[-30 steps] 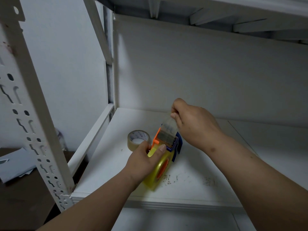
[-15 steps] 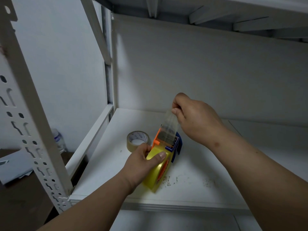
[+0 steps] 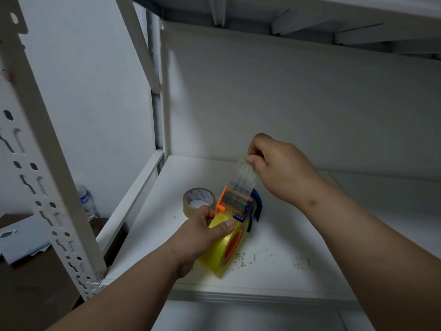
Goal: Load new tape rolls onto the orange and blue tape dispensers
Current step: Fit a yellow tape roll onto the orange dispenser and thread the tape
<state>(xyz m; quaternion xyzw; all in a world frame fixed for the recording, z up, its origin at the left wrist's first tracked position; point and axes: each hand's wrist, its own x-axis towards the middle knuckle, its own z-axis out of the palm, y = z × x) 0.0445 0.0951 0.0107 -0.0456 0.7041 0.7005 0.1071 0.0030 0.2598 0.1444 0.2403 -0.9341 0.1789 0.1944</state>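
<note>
An orange and blue tape dispenser (image 3: 235, 203) rests on the white shelf (image 3: 286, 235), with a yellowish tape roll (image 3: 220, 249) mounted on it. My left hand (image 3: 202, 232) grips the roll and dispenser from the left side. My right hand (image 3: 274, 166) pinches the free end of a clear tape strip (image 3: 243, 175), held up above the dispenser's front. A second, smaller clear tape roll (image 3: 199, 199) lies flat on the shelf just behind my left hand.
A perforated white upright (image 3: 43, 163) stands at the left. The upper shelf (image 3: 310, 15) hangs overhead. A plastic bottle (image 3: 87, 201) and white papers (image 3: 21, 237) sit on a lower brown surface to the left. Dark specks (image 3: 241, 258) mark the shelf.
My right hand has lifted higher, drawing the clear tape strip longer out of the dispenser. My left hand keeps its hold in the same spot.
</note>
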